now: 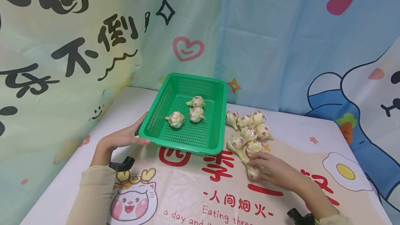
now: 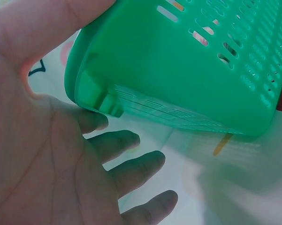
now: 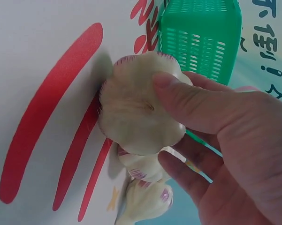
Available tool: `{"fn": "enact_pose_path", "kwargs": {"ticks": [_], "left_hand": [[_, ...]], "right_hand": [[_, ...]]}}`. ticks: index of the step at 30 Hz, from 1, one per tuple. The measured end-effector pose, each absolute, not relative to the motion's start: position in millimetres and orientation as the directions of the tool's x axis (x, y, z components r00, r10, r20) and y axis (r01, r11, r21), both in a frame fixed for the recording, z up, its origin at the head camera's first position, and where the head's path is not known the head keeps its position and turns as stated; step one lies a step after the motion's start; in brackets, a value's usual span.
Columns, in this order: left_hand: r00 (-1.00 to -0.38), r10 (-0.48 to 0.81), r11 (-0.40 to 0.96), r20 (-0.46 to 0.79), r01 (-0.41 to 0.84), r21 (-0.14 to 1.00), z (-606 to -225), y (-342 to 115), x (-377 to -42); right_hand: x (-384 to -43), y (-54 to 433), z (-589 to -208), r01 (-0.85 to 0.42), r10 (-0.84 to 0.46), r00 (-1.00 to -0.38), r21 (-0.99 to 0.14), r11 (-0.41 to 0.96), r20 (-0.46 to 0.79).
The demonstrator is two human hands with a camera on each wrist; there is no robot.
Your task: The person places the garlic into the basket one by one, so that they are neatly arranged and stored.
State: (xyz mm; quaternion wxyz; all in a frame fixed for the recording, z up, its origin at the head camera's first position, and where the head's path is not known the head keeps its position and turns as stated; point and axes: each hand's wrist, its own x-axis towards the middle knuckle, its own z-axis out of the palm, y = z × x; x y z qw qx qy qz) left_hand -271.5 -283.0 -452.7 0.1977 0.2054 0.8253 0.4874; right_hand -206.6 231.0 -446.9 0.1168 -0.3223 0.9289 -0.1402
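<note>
A green plastic basket point(image 1: 184, 147) with slotted walls holds three garlic bulbs, among them one garlic bulb point(image 1: 175, 119) on the left. My left hand point(image 1: 125, 137) grips the basket's near left corner, thumb along the rim and fingers at its outer side. In the left wrist view, the fingers point(image 2: 136, 173) spread under the rim. To the right of the basket, my right hand point(image 1: 276, 169) pinches a garlic bulb point(image 3: 141, 105) between thumb and fingers, low over the tablecloth. Further garlic bulbs point(image 1: 249, 134) lie in a loose cluster just beyond that hand.
A printed tablecloth point(image 1: 187, 190) with red characters and cartoon pictures covers the table. Behind the basket hangs a backdrop curtain point(image 1: 256, 44), which also runs along the left side. Each wrist wears a black strap-like device point(image 1: 122, 164).
</note>
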Motion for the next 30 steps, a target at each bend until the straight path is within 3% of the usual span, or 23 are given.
{"fn": "enact_pose_path", "kwargs": {"ticks": [15, 30], "left_hand": [[-0.843, 0.523, 0.456, -0.128, 0.149, 0.877, -452, -283, -270], [-0.839, 0.531, 0.441, -0.118, 0.155, 0.884, -453, -282, -272]], "right_hand": [[-200, 229, -450, -0.453, -0.537, -0.829, -0.378, 0.807, -0.154], [-202, 221, -452, -0.45, -0.536, -0.828, -0.374, 0.811, -0.166]]}}
